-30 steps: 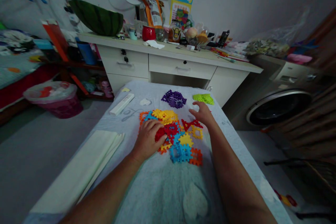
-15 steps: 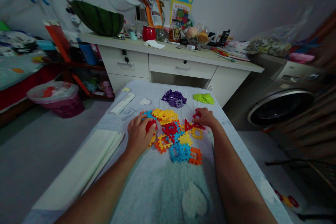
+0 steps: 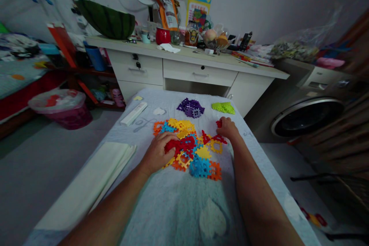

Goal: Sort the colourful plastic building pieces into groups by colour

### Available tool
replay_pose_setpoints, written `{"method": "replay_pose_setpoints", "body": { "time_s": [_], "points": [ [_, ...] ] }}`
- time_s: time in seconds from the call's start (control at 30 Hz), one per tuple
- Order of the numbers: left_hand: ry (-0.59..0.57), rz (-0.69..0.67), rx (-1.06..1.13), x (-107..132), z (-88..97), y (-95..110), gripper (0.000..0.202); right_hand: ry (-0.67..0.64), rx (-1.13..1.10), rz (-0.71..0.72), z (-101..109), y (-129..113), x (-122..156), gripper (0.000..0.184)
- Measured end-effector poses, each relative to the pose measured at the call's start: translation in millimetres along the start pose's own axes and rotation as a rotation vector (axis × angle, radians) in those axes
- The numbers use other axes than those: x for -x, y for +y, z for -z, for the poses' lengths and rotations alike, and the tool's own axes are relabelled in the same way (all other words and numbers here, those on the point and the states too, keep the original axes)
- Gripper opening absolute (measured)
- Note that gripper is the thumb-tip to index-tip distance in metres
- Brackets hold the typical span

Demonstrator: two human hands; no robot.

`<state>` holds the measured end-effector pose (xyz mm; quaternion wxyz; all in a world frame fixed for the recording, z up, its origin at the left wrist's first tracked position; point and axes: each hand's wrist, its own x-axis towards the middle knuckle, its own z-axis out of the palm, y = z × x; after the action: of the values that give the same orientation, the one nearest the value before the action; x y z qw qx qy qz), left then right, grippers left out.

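My left hand (image 3: 158, 152) is closed around red plastic building pieces (image 3: 170, 146) at the left side of a mixed heap. Orange and blue pieces lie behind that hand, along with a yellow cluster (image 3: 182, 125). My right hand (image 3: 228, 127) pinches another red building piece (image 3: 219, 123), partly hidden by the fingers. Just below it a red triangular piece (image 3: 205, 137) and another red piece (image 3: 219, 139) rest near a yellow square frame (image 3: 216, 146). Nearer to me are toothed blue pieces (image 3: 200, 166) and an orange one (image 3: 215, 170).
At the table's far side sit a purple pile (image 3: 190, 107) and a lime-green pile (image 3: 223, 107) of pieces. A white box (image 3: 134, 113) and folded pale cloth (image 3: 83, 188) lie on the left. Beyond stands a cluttered desk (image 3: 198, 73), with a washing machine (image 3: 305, 100) at right.
My left hand has turned and shifted slightly right and down, with more red pieces now showing in it. My right hand has drawn its fingers in on a red piece.
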<state>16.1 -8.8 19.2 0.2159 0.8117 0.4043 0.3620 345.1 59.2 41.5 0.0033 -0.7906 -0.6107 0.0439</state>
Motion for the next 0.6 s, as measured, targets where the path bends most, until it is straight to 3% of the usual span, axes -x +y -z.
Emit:
{"method": "replay_pose_setpoints", "body": {
  "time_s": [0.1, 0.3, 0.5, 0.6],
  "points": [
    [0.052, 0.045, -0.004, -1.1, 0.6, -3.4, 0.024, 0.001, -0.036, -0.048, -2.4, 3.7, -1.2, 0.052],
    [0.229, 0.208, -0.041, -1.3, -1.4, -19.0, 0.020, 0.056, -0.010, -0.066, -4.9, 5.4, -2.0, 0.040],
    [0.385, 0.305, 0.069, -1.1, -1.1, -26.7, 0.019, 0.089, -0.141, 0.008, 2.1, 0.3, 0.2, 0.032],
    [0.413, 0.323, 0.079, -1.7, 0.1, -26.4, 0.020, 0.053, -0.357, 0.168, 18.2, -12.9, 8.9, 0.030]
  ]
}}
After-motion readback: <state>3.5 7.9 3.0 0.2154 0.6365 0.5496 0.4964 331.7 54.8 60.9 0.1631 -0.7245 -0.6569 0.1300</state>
